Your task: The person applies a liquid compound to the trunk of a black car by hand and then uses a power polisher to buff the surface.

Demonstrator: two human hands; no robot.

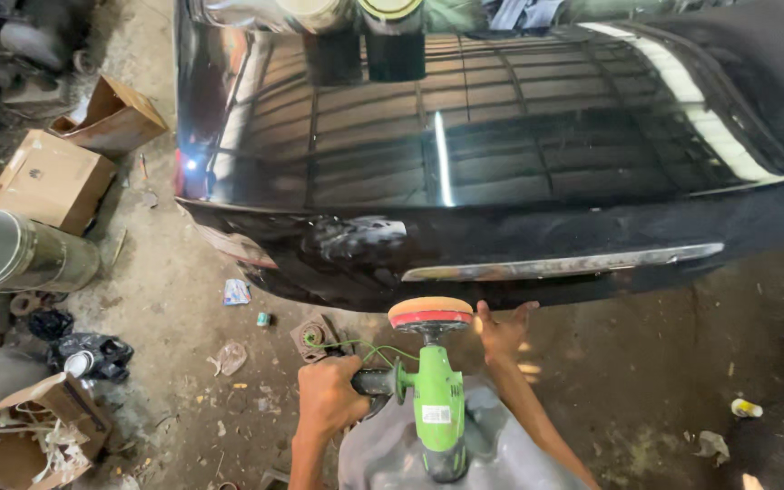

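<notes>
Green handheld polisher (438, 408) pointing away from the person toward a glossy black car body (501, 245), round orange foam pad (430, 309) on a red backing at its head, just at the car's lower edge, black side handle sticking out left

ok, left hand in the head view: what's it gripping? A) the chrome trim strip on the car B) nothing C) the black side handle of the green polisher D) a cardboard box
C: the left hand is closed around the black side handle of the green polisher, while the right hand is open beside the orange foam pad.
</notes>
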